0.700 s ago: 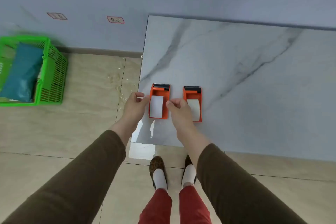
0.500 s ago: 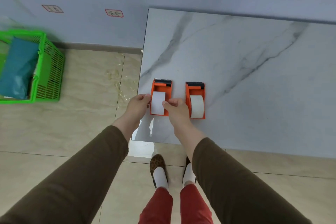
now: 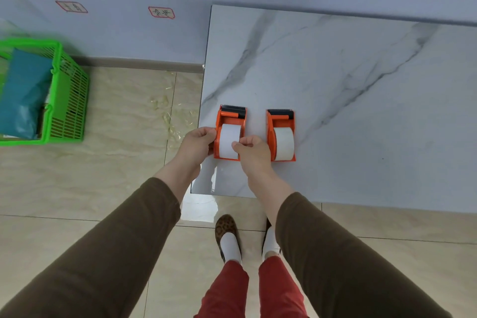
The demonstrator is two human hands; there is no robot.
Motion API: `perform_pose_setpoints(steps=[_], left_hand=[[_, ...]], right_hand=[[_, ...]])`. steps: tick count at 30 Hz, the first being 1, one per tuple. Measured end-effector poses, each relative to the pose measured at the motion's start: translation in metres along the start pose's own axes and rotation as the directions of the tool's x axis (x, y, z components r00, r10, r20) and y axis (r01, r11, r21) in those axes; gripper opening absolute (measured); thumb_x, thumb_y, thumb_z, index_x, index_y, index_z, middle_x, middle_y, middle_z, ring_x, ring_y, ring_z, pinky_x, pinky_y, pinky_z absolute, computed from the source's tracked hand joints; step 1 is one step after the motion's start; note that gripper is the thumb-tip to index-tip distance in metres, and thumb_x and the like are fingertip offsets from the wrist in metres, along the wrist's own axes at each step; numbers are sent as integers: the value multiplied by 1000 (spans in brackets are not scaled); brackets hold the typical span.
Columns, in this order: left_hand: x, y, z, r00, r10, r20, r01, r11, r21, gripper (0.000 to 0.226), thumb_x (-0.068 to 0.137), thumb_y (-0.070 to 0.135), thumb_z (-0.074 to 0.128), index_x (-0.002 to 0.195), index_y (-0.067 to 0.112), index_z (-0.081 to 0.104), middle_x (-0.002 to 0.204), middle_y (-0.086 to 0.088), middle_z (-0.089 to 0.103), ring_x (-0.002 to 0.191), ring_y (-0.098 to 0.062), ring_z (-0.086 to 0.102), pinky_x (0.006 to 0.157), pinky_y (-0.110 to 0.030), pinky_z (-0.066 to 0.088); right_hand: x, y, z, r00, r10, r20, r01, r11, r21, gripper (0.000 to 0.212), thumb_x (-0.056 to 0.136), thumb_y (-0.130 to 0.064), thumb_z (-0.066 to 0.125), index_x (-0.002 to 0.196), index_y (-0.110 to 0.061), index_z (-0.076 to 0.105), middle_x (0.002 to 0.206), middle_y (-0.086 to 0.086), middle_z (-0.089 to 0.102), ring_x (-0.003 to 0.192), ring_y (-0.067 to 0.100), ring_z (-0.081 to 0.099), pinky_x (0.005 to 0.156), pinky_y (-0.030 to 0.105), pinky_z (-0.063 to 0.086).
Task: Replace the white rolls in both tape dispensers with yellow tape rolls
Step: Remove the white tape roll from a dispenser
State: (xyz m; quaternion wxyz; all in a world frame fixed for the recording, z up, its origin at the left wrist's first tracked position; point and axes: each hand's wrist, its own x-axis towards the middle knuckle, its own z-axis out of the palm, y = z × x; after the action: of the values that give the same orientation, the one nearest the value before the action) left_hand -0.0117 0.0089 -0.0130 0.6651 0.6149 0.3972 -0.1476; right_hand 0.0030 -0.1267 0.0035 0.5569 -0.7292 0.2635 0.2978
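Observation:
Two orange tape dispensers stand side by side near the front left corner of a marble table. The left dispenser carries a white roll. My left hand grips that dispenser's left side. My right hand has its curled fingers on the right edge of that white roll. The right dispenser holds its own white roll and nothing touches it. No yellow roll shows in view.
A green plastic basket with a blue bag inside sits on the tiled floor at the left. Scraps of clear tape lie on the floor beside the table's left edge. My feet stand just below the table's front edge.
Both hands have closed in on the left dispenser; my right hand slid off the right dispenser's roll onto the left one. The view shifted slightly.

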Motion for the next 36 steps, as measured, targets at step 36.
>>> perform_pose_setpoints(steps=[36], left_hand=[[-5,4,13,954,101,-281,-29,968,248,26,101,24,58,123,11,60,114,-5,60,94,-22,55,72,-26,42]], right_hand=[[-41,-17,-63,984,-138,-112,162,958,238,5,99,-11,60,96,-15,58,91,-1,60,75,9,57,84,33,56]])
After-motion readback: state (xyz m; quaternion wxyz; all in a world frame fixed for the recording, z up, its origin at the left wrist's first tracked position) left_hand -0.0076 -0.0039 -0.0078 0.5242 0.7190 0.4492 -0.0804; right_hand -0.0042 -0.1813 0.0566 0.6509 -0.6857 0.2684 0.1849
